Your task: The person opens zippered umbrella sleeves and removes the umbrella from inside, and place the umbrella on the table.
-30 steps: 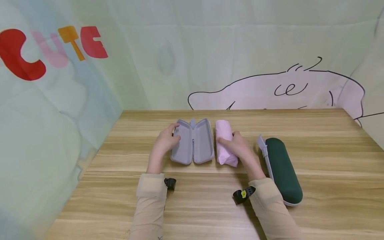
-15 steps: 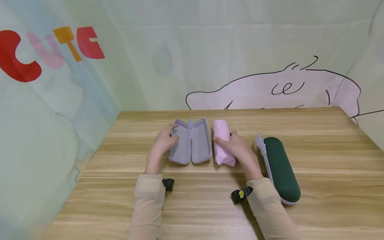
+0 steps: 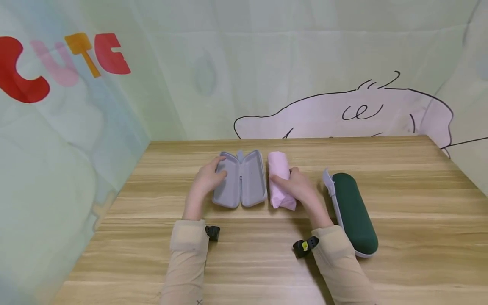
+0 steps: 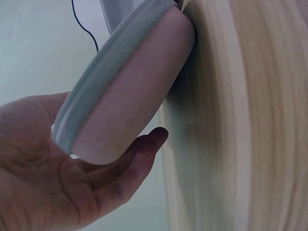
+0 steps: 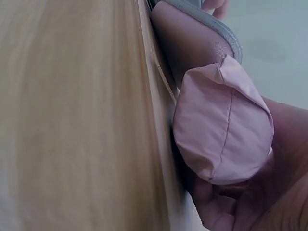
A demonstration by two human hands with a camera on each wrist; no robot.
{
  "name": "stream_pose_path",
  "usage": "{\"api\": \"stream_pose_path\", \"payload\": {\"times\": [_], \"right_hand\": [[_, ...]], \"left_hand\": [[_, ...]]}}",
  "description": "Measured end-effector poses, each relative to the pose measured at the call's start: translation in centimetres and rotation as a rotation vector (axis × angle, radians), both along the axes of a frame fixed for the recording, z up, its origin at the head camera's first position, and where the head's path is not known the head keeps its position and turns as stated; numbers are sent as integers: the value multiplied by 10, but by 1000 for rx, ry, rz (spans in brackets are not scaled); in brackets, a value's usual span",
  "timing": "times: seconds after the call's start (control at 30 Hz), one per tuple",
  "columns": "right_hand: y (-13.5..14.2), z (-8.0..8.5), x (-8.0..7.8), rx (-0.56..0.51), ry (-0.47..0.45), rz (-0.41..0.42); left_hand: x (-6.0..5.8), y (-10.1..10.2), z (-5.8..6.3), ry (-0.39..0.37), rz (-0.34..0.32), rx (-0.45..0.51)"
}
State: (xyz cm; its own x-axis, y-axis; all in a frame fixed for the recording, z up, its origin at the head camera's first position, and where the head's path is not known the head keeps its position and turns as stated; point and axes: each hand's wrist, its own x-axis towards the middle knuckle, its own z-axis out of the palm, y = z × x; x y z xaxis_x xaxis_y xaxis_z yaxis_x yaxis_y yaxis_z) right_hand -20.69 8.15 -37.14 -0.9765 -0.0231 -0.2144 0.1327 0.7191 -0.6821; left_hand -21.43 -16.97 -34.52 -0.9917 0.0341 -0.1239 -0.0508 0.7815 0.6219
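A hard zip case [image 3: 253, 180] lies unfolded like a book on the table, grey lining facing up. My left hand [image 3: 206, 178] holds its left half by the side, thumb over the rim and fingers along the outer wall. The left wrist view shows the case's pink outer shell [image 4: 130, 91] tilted, with its lower edge at the tabletop. Just right of it lies a pink fabric roll [image 3: 278, 165], gripped by my right hand [image 3: 299, 184] from the right side. In the right wrist view the roll's seamed, gathered end [image 5: 221, 125] faces the camera.
A dark green zip case [image 3: 354, 212] with a light grey edge and tab lies beside my right forearm. The wooden table [image 3: 251, 262] ends against a printed cloth backdrop [image 3: 198, 84]. Black camera straps sit at both wrists.
The head view has shifted slightly, so everything appears a little further left. Both hands keep their places on the case and the pink roll.
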Motion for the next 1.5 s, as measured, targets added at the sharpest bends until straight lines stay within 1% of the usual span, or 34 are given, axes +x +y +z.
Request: {"api": "stream_pose_path", "payload": {"times": [0.17, 0.7, 0.93, 1.17, 1.37, 1.5], "right_hand": [[0, 1, 0, 17, 17, 18], [2, 5, 2, 89, 17, 50], [5, 5, 2, 85, 3, 46], [7, 6, 4, 80, -7, 39], [5, 5, 3, 67, -11, 38], [4, 5, 3, 63, -9, 39]], "left_hand": [[-1, -1, 0, 1, -6, 1], [-1, -1, 2, 10, -20, -7], [-1, 2, 5, 8, -27, -5], [-3, 4, 4, 5, -20, -10], [0, 1, 5, 1, -2, -5], [1, 0, 6, 8, -5, -4]]}}
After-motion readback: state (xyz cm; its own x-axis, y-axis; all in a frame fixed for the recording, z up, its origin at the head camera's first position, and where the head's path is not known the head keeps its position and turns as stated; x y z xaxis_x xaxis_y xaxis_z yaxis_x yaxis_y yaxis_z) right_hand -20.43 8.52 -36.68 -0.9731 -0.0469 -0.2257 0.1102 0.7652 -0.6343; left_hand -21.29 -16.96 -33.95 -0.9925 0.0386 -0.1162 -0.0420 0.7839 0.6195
